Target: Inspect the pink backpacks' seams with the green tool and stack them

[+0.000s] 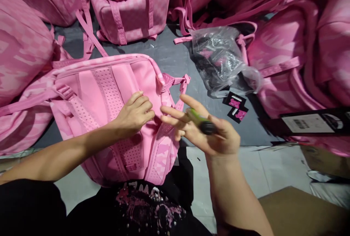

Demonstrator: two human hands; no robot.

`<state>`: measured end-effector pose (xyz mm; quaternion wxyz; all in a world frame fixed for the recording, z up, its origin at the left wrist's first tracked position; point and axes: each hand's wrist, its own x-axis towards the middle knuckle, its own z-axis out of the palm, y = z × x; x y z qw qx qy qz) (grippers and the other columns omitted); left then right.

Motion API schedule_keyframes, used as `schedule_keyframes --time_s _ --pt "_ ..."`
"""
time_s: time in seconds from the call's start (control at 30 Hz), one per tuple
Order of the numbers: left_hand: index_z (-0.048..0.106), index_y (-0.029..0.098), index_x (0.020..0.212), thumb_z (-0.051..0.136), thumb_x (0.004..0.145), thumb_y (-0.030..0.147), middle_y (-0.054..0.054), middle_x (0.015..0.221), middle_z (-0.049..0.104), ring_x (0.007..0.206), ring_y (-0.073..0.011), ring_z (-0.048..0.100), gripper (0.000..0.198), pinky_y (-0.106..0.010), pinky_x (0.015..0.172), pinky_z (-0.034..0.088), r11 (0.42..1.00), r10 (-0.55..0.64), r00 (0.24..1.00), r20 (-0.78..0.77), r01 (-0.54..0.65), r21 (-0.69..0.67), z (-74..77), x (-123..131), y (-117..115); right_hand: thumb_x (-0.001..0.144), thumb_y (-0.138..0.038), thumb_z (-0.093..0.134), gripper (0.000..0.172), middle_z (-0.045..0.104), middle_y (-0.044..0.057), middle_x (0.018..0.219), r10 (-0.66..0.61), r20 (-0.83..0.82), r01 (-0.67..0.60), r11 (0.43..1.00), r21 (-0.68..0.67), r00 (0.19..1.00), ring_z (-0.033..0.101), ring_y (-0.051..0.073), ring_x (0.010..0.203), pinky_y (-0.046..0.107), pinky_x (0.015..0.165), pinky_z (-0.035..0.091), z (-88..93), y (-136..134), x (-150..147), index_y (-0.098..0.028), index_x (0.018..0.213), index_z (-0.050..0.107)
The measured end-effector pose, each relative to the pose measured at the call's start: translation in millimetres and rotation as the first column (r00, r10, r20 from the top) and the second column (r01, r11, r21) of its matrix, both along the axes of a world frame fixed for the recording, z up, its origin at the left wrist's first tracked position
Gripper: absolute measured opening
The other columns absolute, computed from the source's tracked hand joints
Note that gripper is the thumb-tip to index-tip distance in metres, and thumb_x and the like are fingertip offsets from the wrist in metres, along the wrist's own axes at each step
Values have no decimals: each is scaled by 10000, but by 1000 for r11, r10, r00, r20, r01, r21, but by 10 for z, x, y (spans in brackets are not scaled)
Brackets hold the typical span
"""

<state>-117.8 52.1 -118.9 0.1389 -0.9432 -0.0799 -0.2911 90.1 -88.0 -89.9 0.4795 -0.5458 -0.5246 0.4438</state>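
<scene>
A pink backpack [144, 72] lies with its padded back panel up, its straps spread to the sides. My left hand [135, 114] rests on that panel with curled fingers, gripping the pink material; the fingertips are partly hidden. Over the bag's right edge is my right hand [218, 134], its thumb holding a green tool with a black end [201, 121] against the hand. The tool is blurred, so its exact kind is unclear. The other fingers of that hand stretch toward a shoulder strap [168, 121].
Other pink backpacks [131, 14] crowd the back and both sides of the grey table [180, 57]. A clear plastic bag [221, 61] holds dark cards. Two black cards with pink bear shapes [237, 107] lie beside it. Cardboard [300, 210] is on the floor at right.
</scene>
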Motion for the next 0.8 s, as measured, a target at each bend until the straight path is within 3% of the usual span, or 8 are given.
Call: schedule_keyframes --time_s 0.1,0.17,0.23,0.3,0.37,0.5,0.67,0.8 --pt "667 176 825 550 932 130 -71 1023 688 1135 -227 567 164 -467 1088 425 997 38 999 21 -36 -68 -37 8 -17 944 -745 270 759 753 98 803 -60 57 60 998 0 997 703 214 592 333 533 483 37 -28 29 -211 1440 483" --pt "665 178 831 575 924 136 -73 1072 689 1181 -231 559 137 -479 1107 419 996 34 999 32 -31 -83 -72 6 -21 931 -722 403 658 668 -14 556 -51 -89 49 998 -30 995 542 144 341 271 427 422 53 -41 -50 -238 1356 534" --pt "659 181 820 598 917 142 -59 1036 694 1153 -220 573 121 -466 1117 419 997 24 998 51 -20 -77 -98 2 -23 911 -708 495 600 582 -76 451 -75 -208 62 996 -68 975 443 114 257 230 347 350 34 -4 -188 -241 1283 561" --pt "654 180 821 615 910 146 -45 1018 696 1134 -208 580 103 -438 1135 410 997 36 998 60 -32 -66 -109 -1 -25 902 -715 520 607 587 -75 475 -105 -180 91 992 -87 978 482 117 287 225 326 342 -36 74 -334 -220 1248 581" --pt "650 181 823 620 909 148 -32 1000 695 1125 -197 584 98 -412 1149 400 998 47 996 71 -44 -48 -110 0 -27 914 -678 538 534 590 -66 529 -201 -78 201 980 -9 977 526 110 364 231 364 384 -150 157 -450 -208 1150 631" --pt "648 192 814 587 930 150 -19 966 689 1110 -182 590 138 -404 1150 407 998 51 997 60 -50 -29 -118 12 -20 936 -504 613 283 574 -62 613 -496 8 486 853 190 868 520 87 482 236 470 439 -344 261 -549 -224 889 615" --pt "656 178 829 547 951 152 -28 971 686 1102 -193 596 165 -431 1136 430 997 59 998 24 -58 -42 -134 37 0 817 -415 759 267 664 -46 621 -413 -42 411 910 -51 910 472 78 387 227 374 384 -295 341 -470 -203 921 635" --pt "655 175 815 494 978 154 -22 949 688 1076 -194 618 230 -435 1114 461 997 61 998 36 -59 -51 -117 59 4 787 -431 788 308 690 -21 688 -374 7 374 926 -60 927 543 97 481 250 458 469 -193 318 -408 -199 979 722"
